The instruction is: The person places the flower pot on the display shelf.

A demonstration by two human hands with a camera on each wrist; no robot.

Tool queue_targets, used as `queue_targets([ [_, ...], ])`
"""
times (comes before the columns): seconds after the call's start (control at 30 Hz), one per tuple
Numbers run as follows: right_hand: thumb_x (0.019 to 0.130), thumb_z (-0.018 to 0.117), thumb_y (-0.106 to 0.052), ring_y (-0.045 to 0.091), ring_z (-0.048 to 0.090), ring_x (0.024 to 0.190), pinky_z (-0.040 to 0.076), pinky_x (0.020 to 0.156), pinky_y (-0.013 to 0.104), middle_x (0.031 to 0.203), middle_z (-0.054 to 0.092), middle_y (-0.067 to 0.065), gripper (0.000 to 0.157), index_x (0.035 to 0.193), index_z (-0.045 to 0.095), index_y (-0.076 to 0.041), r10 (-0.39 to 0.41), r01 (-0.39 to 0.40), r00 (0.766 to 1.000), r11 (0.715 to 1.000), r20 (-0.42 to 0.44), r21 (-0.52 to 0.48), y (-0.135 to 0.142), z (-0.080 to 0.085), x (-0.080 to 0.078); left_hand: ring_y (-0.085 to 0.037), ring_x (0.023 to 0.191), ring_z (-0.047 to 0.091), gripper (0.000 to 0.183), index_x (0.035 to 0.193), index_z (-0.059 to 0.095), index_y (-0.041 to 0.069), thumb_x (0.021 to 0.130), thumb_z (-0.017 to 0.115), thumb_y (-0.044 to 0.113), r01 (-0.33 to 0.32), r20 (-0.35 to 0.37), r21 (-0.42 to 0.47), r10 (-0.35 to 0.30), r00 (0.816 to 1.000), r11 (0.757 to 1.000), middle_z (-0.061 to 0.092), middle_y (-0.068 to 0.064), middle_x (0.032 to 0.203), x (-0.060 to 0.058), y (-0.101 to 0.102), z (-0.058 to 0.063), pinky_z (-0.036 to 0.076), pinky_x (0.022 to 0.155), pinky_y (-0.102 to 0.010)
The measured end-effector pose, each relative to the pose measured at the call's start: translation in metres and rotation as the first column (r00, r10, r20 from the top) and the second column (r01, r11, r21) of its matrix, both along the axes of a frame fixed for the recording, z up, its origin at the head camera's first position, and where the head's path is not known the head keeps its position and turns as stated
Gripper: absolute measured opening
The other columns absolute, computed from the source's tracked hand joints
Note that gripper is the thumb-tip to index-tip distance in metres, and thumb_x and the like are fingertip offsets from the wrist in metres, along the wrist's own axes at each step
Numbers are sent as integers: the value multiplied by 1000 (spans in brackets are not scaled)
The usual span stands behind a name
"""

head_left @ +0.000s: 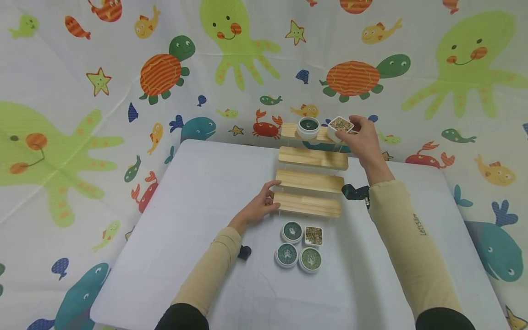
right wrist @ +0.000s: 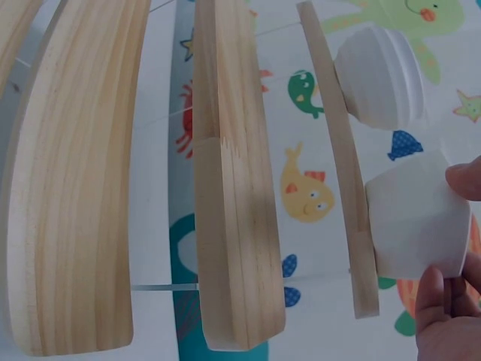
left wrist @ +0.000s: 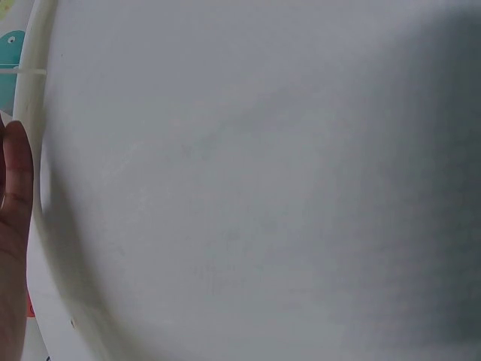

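A wooden tiered display stand (head_left: 313, 157) rises in steps at the table's back edge. On its top plank sit a round white pot with a dark green plant (head_left: 308, 128) and a square white pot with a speckled plant (head_left: 340, 128). My right hand (head_left: 365, 137) pinches the square pot at its right side; in the right wrist view the base of this pot (right wrist: 417, 218) meets the plank. With bent fingers my left hand (head_left: 257, 204) holds the left ends of the two lower planks. Only the edge of that hand (left wrist: 15, 180) shows in the left wrist view.
In front of the stand, several more potted plants stand close together, among them a square one (head_left: 314, 236) and a round light green one (head_left: 310, 260). White cloth covers the table (head_left: 198, 192). Behind hangs a curtain (head_left: 255, 41) printed with sea animals.
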State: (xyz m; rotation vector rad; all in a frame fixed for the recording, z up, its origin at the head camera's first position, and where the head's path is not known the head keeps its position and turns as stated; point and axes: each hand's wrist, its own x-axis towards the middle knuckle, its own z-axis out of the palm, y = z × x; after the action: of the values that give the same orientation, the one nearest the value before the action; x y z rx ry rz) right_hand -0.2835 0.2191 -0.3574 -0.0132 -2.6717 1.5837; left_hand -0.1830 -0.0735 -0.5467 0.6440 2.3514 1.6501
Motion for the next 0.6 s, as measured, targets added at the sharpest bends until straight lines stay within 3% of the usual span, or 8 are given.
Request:
queue_targets([
  [0.27, 92, 66, -29, 26, 43, 117, 42, 97, 35, 138, 41, 19, 73, 150, 32, -2, -2, 2, 1000, 1000, -15, 3, 1, -1, 1, -12, 67, 47, 70, 150, 20, 23, 96, 62, 8, -7, 13, 0, 7, 1000, 1000, 46, -11, 101, 1, 1, 1, 41, 62, -25],
  [0.6, 91, 66, -32, 31, 35, 132, 35, 107, 41, 147, 35, 18, 74, 149, 33, -2, -16, 16, 999, 1000, -33, -5, 11, -1, 9, -12, 65, 46, 71, 149, 21, 24, 95, 63, 7, -13, 15, -2, 13, 1000, 1000, 45, -11, 100, 1, 1, 1, 40, 61, -25],
])
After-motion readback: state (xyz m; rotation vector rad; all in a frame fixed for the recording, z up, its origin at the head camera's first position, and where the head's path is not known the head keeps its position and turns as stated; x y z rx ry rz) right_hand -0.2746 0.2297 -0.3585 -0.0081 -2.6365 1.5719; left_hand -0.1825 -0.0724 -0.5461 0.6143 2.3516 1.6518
